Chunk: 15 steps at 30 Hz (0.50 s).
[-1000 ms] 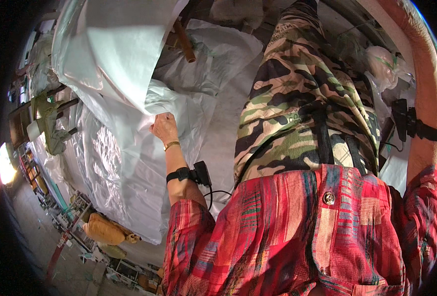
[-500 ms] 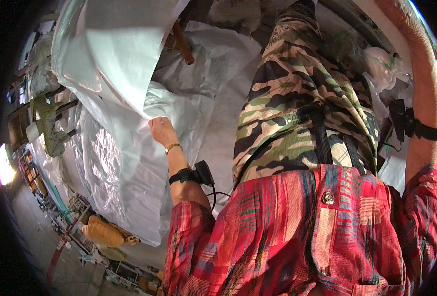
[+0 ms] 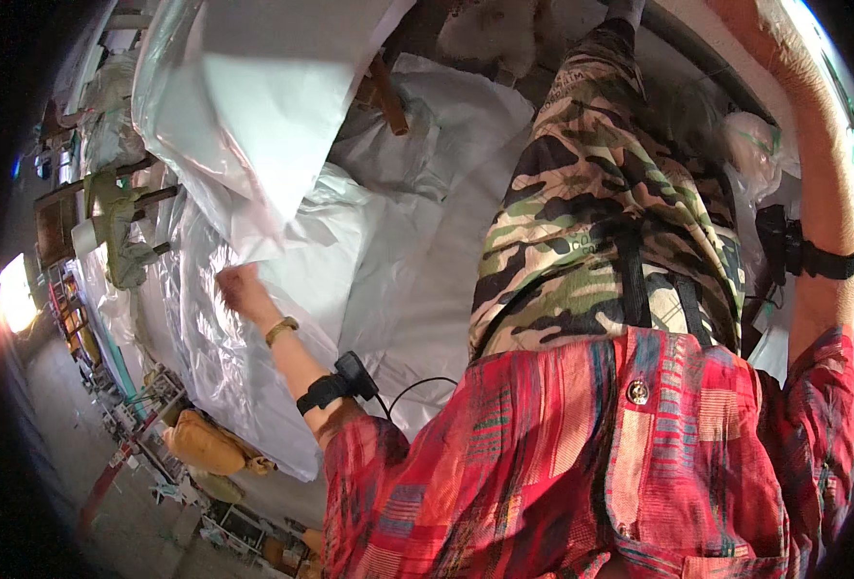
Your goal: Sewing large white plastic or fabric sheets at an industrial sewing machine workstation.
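Note:
A large sheet of thin, translucent white plastic (image 3: pixel 263 116) hangs down at the upper left, its lower corner blurred. My left hand (image 3: pixel 244 291) is closed at that corner, with the plastic gathered at the fingers. More crumpled clear and white plastic sheeting (image 3: pixel 224 357) lies below and beside this hand. My right arm reaches up along the right rim. Only the back part of my right hand (image 3: pixel 760 29) shows at the top edge, and its fingers are out of the picture, so what it touches is hidden.
A brown wooden leg (image 3: pixel 388 99) sticks out beside the hanging sheet. To the left are a rack with a draped olive cloth (image 3: pixel 113 232) and a tan bundle (image 3: pixel 210 444) near cluttered shelving. A clear plastic bag (image 3: pixel 752 154) lies at the right, near my arm.
My left hand has moved left and slightly down, drawing the sheet's corner with it. The view has shifted a little. My right arm stays raised at the right.

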{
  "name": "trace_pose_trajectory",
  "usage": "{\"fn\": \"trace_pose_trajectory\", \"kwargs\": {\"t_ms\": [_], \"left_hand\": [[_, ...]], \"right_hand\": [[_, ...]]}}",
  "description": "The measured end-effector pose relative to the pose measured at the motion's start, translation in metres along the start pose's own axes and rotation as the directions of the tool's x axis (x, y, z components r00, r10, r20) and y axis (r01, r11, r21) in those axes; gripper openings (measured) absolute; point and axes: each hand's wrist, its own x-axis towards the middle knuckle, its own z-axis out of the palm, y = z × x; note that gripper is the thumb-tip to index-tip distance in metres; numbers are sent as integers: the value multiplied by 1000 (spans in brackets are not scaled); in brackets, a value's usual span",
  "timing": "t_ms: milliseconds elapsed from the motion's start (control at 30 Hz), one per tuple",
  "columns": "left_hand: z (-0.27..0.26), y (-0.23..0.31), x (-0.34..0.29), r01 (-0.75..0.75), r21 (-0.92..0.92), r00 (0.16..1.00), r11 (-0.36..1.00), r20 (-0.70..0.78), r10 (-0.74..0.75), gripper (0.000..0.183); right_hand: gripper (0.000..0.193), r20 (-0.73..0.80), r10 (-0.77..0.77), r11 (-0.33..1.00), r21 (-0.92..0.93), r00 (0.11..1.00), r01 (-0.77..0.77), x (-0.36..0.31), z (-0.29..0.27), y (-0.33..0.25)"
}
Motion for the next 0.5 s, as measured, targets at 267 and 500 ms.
{"fn": "trace_pose_trajectory", "kwargs": {"t_ms": [267, 500], "left_hand": [[31, 24, -39, -357, -189, 829, 915, 388, 404, 29], [6, -60, 35, -348, 42, 921, 937, 201, 333, 19]], "right_hand": [[46, -106, -289, 956, -83, 951, 281, 5, -4, 7], [49, 55, -46, 999, -22, 997, 47, 5, -8, 1]]}}
